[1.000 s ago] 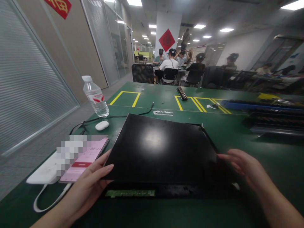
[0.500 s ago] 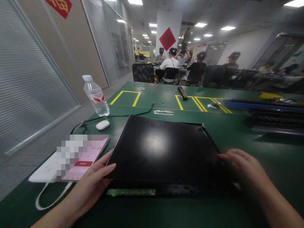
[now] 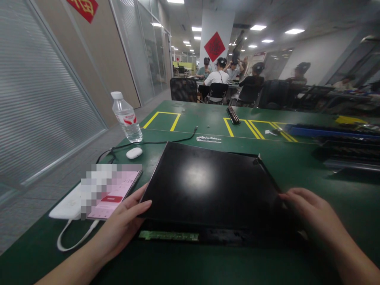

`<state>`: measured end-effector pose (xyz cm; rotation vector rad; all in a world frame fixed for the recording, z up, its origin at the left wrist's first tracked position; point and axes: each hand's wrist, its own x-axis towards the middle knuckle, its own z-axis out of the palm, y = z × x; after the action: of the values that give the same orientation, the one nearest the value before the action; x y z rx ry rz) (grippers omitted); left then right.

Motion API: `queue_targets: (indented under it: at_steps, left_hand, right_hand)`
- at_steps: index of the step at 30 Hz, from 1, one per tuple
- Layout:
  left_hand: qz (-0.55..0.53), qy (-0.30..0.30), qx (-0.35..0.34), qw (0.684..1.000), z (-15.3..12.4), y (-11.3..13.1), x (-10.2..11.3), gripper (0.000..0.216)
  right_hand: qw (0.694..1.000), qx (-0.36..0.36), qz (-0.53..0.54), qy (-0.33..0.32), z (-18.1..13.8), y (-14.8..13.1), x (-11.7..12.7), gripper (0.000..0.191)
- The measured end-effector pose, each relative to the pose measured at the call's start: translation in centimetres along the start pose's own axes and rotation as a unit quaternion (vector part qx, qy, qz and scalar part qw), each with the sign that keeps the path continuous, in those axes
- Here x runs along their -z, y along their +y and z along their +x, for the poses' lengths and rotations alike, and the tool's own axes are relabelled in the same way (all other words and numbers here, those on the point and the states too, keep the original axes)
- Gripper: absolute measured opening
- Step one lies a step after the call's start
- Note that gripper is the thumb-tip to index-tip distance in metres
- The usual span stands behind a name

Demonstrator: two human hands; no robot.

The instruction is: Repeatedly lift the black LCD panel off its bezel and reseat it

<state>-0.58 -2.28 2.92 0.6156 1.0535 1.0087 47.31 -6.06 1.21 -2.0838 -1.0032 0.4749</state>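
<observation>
Display panel (image 3: 208, 186), glossy black, on green table (image 3: 326, 186): left hand (image 3: 123, 225) and right hand (image 3: 311, 215) grip opposite near corners, fingers curled. Risk: flexing could crack it.

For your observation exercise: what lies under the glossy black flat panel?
Under the glossy black flat panel, a green circuit strip and dark frame edge show at its near edge. Everything further beneath is covered.

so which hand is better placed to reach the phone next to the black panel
Left, probably. The left hand grips the near left corner of the black panel, right beside the phone. The right hand is at the panel's far right edge and would have to cross over it.
</observation>
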Motion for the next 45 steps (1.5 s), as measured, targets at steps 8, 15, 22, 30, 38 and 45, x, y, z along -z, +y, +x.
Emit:
queue_targets:
  at_steps: [8, 15, 22, 30, 38, 45]
  left_hand:
    - [0.01, 0.006, -0.012, 1.0, -0.3, -0.1, -0.5, 0.083]
    - [0.014, 0.006, -0.008, 1.0, -0.2, -0.1, -0.4, 0.07]
    - [0.021, 0.016, -0.008, 1.0, -0.2, 0.0, -0.5, 0.081]
    - [0.015, -0.001, -0.015, 1.0, 0.5, -0.3, 0.4, 0.067]
    - [0.003, 0.015, -0.019, 1.0, 0.9, -0.6, 0.9, 0.089]
    - [0.014, 0.021, -0.015, 1.0, 0.8, -0.5, 0.6, 0.091]
  right_hand:
    - [0.999, -0.017, -0.036, -0.02, -0.1, -0.2, 0.0, 0.046]
    - [0.996, 0.029, -0.081, -0.008, 0.2, 0.6, -0.1, 0.044]
    - [0.995, 0.025, -0.095, -0.013, 0.3, 0.6, 0.1, 0.046]
    - [0.995, 0.009, -0.09, -0.031, 0.6, 0.6, 0.4, 0.046]
    - [0.995, 0.014, -0.095, -0.016, 0.8, 0.9, 0.1, 0.04]
    - [0.995, 0.002, -0.091, -0.032, 0.6, 0.8, 0.2, 0.044]
